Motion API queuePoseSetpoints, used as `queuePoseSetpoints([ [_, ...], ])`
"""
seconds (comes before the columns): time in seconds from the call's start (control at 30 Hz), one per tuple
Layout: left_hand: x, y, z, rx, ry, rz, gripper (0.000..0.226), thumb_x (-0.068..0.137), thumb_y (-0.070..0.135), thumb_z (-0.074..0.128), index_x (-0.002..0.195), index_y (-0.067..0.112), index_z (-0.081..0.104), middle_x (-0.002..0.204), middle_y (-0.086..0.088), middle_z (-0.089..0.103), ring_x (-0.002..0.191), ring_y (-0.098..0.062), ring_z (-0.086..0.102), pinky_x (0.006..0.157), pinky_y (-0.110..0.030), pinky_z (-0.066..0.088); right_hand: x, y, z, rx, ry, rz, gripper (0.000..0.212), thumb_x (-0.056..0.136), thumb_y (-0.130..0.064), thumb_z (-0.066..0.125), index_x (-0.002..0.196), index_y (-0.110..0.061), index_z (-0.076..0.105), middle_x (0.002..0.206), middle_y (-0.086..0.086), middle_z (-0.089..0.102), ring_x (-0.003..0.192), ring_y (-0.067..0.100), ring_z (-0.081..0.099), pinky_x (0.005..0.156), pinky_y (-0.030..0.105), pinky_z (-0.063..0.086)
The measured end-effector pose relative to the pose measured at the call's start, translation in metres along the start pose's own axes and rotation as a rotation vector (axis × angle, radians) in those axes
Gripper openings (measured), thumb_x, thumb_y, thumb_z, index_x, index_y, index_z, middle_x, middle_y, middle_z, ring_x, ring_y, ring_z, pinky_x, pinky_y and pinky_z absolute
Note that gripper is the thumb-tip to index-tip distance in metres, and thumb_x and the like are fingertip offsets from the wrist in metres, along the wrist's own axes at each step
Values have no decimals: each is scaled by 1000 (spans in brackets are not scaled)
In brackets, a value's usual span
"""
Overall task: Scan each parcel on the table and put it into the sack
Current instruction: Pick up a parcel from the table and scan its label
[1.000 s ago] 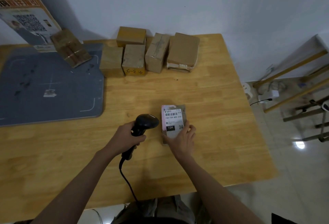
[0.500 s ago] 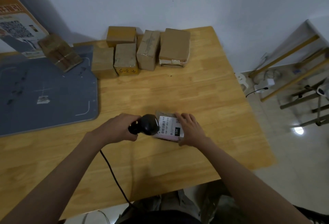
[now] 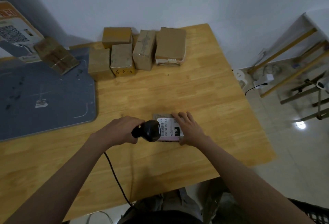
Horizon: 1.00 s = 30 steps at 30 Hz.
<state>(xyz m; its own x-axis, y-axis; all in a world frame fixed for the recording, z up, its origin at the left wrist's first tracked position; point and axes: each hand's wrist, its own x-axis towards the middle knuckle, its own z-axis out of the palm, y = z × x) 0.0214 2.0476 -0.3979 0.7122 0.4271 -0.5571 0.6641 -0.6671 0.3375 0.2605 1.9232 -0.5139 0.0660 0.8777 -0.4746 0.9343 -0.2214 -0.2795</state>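
Observation:
A small flat parcel [image 3: 170,128] with a white barcode label marked 15H lies on the wooden table [image 3: 195,90]. My right hand [image 3: 189,128] holds its right edge, fingers laid over the top and thumb at the near corner. My left hand [image 3: 121,130] grips a black corded barcode scanner [image 3: 148,131], whose head sits right over the label's left edge. Several brown cardboard parcels [image 3: 142,49] stand in a cluster at the table's far edge. No sack is clearly in view.
A grey mat [image 3: 44,97] covers the table's left part, with a taped parcel [image 3: 56,55] leaning at its back beside a printed sign [image 3: 16,31]. The scanner cable [image 3: 115,175] runs off the near table edge. Wooden frames [image 3: 288,74] and cables stand on the floor to the right.
The scanner swung from upright beside the parcel to lying sideways with its head over the label. My right hand turned the parcel and moved from its near end to its right edge.

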Motion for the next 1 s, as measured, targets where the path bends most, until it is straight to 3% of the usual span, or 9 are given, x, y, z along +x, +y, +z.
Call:
queuePoseSetpoints([
  [0.4,-1,3,-1,22,-28,-16,33,75,15,66,92,40,51,87,15,58,83,-9,57,56,-27,41,-4,-2,-1,-6,-17,-5,129,69,-32,91,161,-24,1,163,5,14,153,37,2,122,48,25],
  [0.73,-8,3,-1,7,-30,-31,37,75,13,68,75,41,44,80,13,57,75,-10,57,53,-26,37,-5,-1,1,-41,-2,-12,129,69,-33,91,161,-23,0,161,7,15,152,40,2,122,49,25],
  [0.83,-11,4,-2,-9,-5,-33,33,74,13,68,80,38,48,81,12,58,74,-10,57,54,-28,39,-8,-1,4,-90,3,3,132,69,-37,91,161,-22,-3,161,8,13,152,41,3,123,49,24],
  [1.0,-20,1,3,-60,47,-30,28,74,17,68,93,33,56,82,13,58,71,-8,56,54,-28,38,-31,-10,17,-11,57,95,128,68,-31,91,160,-26,3,155,6,20,145,34,16,112,46,42],
])
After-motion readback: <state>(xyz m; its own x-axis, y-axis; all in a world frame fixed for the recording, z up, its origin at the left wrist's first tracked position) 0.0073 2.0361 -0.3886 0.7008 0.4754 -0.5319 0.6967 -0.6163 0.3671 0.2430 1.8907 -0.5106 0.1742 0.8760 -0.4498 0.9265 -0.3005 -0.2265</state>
